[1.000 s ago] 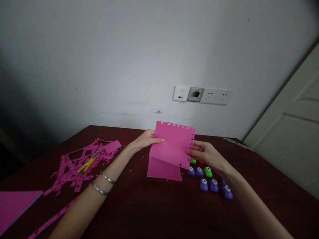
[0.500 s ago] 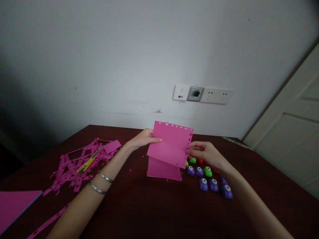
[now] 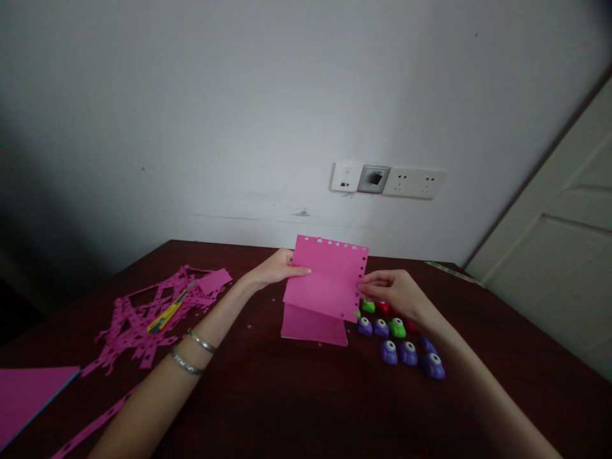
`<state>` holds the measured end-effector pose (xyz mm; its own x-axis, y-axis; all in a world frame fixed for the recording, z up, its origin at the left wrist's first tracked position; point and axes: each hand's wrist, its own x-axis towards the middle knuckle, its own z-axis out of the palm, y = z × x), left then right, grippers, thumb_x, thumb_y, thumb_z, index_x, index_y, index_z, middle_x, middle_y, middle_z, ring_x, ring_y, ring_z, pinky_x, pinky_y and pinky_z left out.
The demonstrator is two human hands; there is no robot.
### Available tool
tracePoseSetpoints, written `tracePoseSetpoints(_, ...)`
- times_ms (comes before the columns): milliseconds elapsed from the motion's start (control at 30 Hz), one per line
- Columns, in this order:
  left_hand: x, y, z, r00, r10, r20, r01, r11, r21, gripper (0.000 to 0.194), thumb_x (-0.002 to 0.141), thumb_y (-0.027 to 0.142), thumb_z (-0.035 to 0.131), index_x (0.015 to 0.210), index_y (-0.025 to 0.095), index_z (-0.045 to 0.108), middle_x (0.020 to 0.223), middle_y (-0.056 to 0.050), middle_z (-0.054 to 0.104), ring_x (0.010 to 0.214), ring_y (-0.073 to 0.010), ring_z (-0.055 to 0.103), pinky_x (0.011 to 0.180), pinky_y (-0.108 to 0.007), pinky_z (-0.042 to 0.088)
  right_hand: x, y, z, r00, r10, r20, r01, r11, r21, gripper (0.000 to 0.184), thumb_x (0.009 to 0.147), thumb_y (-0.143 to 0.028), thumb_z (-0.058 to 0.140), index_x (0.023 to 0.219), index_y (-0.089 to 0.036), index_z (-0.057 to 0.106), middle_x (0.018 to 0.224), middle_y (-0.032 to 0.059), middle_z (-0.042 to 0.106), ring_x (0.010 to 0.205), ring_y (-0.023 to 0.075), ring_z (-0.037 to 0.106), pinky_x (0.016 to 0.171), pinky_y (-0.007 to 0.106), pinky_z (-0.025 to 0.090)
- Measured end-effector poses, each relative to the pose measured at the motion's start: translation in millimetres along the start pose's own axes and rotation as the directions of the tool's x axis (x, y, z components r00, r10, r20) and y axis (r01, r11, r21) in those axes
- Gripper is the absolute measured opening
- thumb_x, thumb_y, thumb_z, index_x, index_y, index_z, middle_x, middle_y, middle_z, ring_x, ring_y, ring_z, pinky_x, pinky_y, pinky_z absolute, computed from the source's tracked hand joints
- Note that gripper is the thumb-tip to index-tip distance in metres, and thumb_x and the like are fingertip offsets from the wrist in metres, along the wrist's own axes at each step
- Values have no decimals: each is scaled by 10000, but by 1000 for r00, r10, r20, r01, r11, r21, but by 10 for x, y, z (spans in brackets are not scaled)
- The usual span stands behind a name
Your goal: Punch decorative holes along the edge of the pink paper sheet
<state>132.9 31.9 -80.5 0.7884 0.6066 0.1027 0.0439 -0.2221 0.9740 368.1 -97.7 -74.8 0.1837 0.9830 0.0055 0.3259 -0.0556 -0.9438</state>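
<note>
A sheet of pink paper is held up above the table, with small punched holes along its top and right edges. My left hand grips its left side, thumb in front and fingers mostly hidden behind. At the right edge, my right hand pinches the sheet between thumb and fingers. More pink paper lies flat on the table below, partly covered by the raised sheet. Beside my right hand stand several small craft punches: purple, green and red.
On the left lie a heap of punched pink paper strips, a yellow utility knife and a small pink piece. Larger pink sheets occupy the near left corner. A ruler-like strip lies far right. Wall sockets are behind.
The raised sheet's right edge has shifted slightly left and its top slightly down. My right hand has moved a little with it; my left hand stays nearly still.
</note>
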Motion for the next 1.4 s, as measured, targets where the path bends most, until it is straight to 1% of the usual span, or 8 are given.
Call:
tracePoseSetpoints(333,-15,20,27,1000,-14,-2,14,1000,18,289,665,315,669,929,199,661,1000,-55,659,870,-169,592,817,-330,456,30,55,27,993,-117,-12,114,985,-129,158,614,-324,666,622,-168,639,551,16,618,507,136,538,494,274,406)
tracePoseSetpoints(600,-6,-44,-39,999,-8,-33,8,1000,8,296,657,322,676,913,174,661,995,-76,657,847,-168,591,809,-331,457,16,26,-66,996,-66,67,66,998,-1,263,640,-328,685,845,-165,670,836,77,697,808,212,641,770,356,492)
tracePoseSetpoints(733,-12,-79,-76,998,-15,-63,15,1000,0,290,637,318,686,888,176,659,973,-75,661,844,-169,588,819,-339,451,30,50,-60,997,-43,56,35,990,139,267,677,-312,662,910,-182,658,911,79,691,879,208,636,813,352,492)
tracePoseSetpoints(833,-23,-86,-89,997,-34,-68,33,999,-12,289,626,316,691,875,173,658,959,-76,664,828,-168,590,805,-337,456,45,102,-9,993,-12,117,-18,968,250,277,676,-282,665,936,-188,650,958,79,682,900,193,632,823,334,494)
tracePoseSetpoints(1000,-25,-142,-110,997,-39,-59,38,999,-24,281,634,315,695,874,173,664,964,-78,664,815,-162,595,790,-326,464,104,234,71,987,1,160,-39,971,235,262,670,-310,682,894,-177,653,888,70,690,843,187,643,814,346,504)
tracePoseSetpoints(1100,-13,-217,-124,998,-32,-49,31,999,-33,283,645,315,698,887,172,669,966,-81,663,805,-158,601,793,-326,465,155,296,94,995,-30,100,8,979,205,254,675,-348,674,868,-185,654,895,65,687,840,196,641,791,353,512)
tracePoseSetpoints(1267,4,-308,-142,998,-45,-39,43,998,-48,282,652,313,703,894,172,674,951,-81,666,785,-157,608,796,-335,464,201,313,105,988,-121,-91,131,986,108,316,696,-416,630,899,-175,660,924,80,678,849,207,627,710,322,514)
tracePoseSetpoints(1400,1,-334,-158,999,-42,-33,41,998,-46,292,650,307,708,904,166,673,941,-82,667,771,-151,609,784,-322,462,163,249,143,972,-201,-121,197,979,-43,338,702,-433,605,875,-151,674,872,83,684,759,201,619,614,293,487)
